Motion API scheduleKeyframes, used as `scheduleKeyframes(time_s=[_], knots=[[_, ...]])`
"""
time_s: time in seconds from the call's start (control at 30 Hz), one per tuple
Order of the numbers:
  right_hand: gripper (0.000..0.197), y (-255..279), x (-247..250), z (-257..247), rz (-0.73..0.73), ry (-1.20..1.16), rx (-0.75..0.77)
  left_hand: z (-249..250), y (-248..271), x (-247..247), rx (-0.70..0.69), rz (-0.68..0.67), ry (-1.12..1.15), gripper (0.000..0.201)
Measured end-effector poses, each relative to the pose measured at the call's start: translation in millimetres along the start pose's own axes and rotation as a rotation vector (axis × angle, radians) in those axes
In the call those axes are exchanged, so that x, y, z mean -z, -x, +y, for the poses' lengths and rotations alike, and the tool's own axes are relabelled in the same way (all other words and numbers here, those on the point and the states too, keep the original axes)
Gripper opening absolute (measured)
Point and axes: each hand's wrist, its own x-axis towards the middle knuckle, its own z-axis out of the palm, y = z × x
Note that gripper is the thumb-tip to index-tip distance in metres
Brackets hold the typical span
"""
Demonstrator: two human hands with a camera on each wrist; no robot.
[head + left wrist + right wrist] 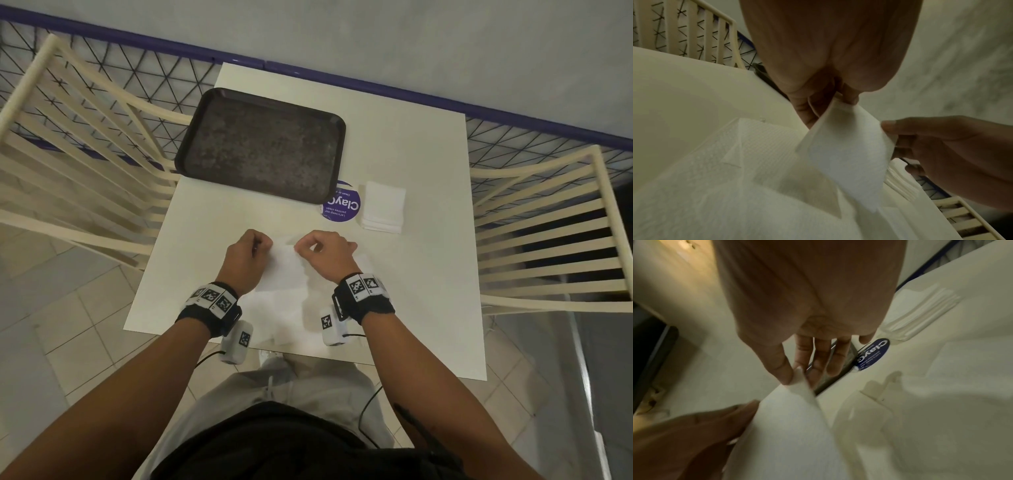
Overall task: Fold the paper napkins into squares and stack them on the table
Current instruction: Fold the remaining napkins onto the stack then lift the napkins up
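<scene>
Forearms: both reaching from near edge of frame over white table (428, 164), black wristbands with printed markers at each wrist.
Left hand (247, 251): fingers curled, thumb and fingertip clamped on far-left corner of napkin (286, 270); pinch confirmed in left wrist view (846, 97).
Right hand (327, 251): thumb and index finger pinched together on far-right corner of same sheet; other fingers loosely extended, apart, as seen in right wrist view (818, 356).
Napkin position: near-centre of table, between the two hands, far edge lifted off the surface, near portion trailing down toward the table.
Napkin orientation: held edge running left to right across the table; sheet sloping from that raised edge down toward the person. Long axis: cannot tell, near part hidden by wrists and merging with paper beneath.
Loose napkins (291, 315): unfolded white sheets spread flat under and behind the hands, near the table's near edge; embossed texture visible in left wrist view (760, 146).
Folded stack (383, 207): squared white pile on table, right of and beyond the right hand, well apart from the held sheet.
Round sticker (342, 205): purple, white lettering, on tabletop just left of folded stack, partly under tray corner.
Tray (263, 144): dark, rectangular, far-left half of table, beyond both hands.
Chairs: cream slatted, one at left (85, 144), one at right (548, 222), flanking the table.
Obstructions: wrists and wrist cameras covering near part of the held sheet in head view.
</scene>
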Motion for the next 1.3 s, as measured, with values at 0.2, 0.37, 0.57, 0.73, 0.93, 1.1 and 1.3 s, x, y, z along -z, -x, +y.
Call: scheduleKeyframes(time_s=[0.2, 0.37, 0.57, 0.73, 0.93, 1.1, 1.3], knots=[[0.015, 0, 4, 5, -0.013, -0.231, -0.091, 2, -1, -8, 0.026, 0.076, 0.065, 0.008], [0.011, -2, 0, 10, 0.031, -0.348, -0.121, 8, -3, -9, 0.044, 0.134, 0.122, 0.007], [0.041, 0, 2, 8, -0.092, -0.294, -0.199, 10, -9, -9, 0.056, 0.172, 0.117, 0.007], [0.011, 5, 17, 13, -0.147, -0.275, -0.101, 19, -7, -11, 0.052, 0.168, 0.174, 0.006], [0.009, -35, 68, 52, 0.089, -0.261, -0.165, 17, -8, -13, 0.103, -0.057, 0.106, 0.019], [0.013, -76, 122, 94, 0.236, -0.131, -0.266, 4, -11, -18, 0.204, -0.185, 0.042, 0.014], [0.021, -110, 151, 127, 0.268, -0.036, -0.376, -1, -15, -21, 0.319, -0.306, -0.023, 0.012]])
